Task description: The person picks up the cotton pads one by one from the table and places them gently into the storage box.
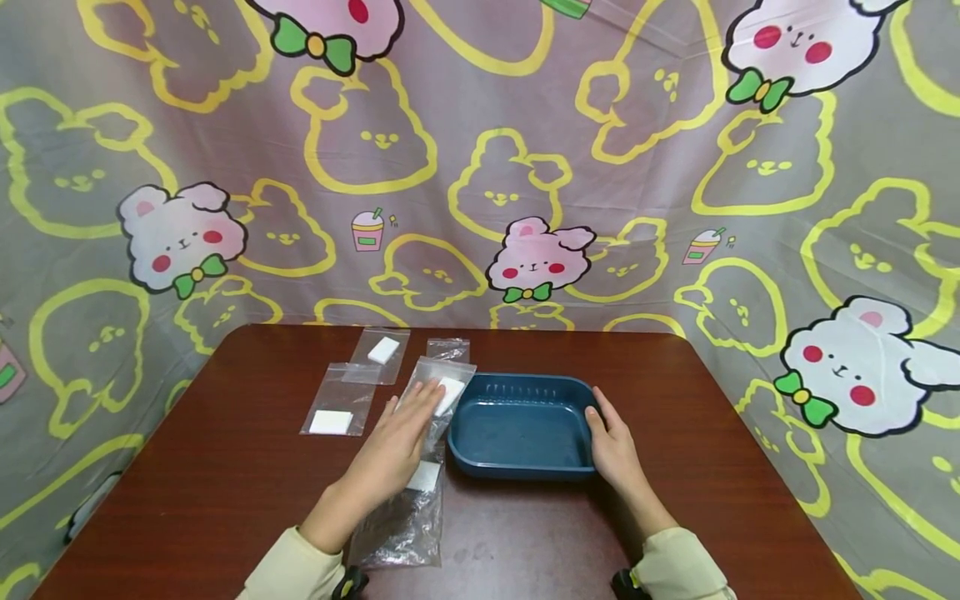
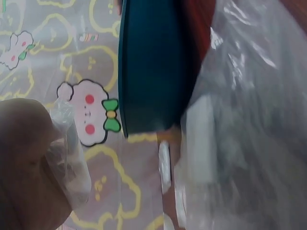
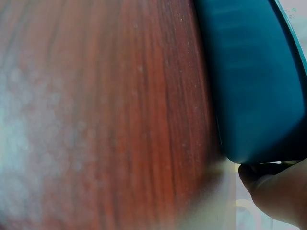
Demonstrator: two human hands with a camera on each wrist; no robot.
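A blue plastic tray (image 1: 517,467) with raised walls stands on the table. At its right end my right hand (image 1: 618,446) grips the rim; the right wrist view shows the thumb (image 3: 273,189) against the end of the tray (image 3: 259,86). My left hand (image 1: 390,450) holds a clear zip bag (image 1: 459,375) with a white block in it, over the tray's left edge. In the left wrist view this bag (image 2: 74,167) hangs beside the hand (image 2: 29,163); the fingertips are hidden there. Below the left hand lies a larger clear bag (image 1: 401,525), near another white block (image 1: 425,477).
Two more zip bags, one near (image 1: 352,383) and one farther (image 1: 390,371), each with a white block, lie overlapping on the left of the brown table (image 1: 225,467). Another clear bag (image 1: 448,348) lies behind the held one. A patterned curtain (image 1: 637,167) surrounds the table's back and sides.
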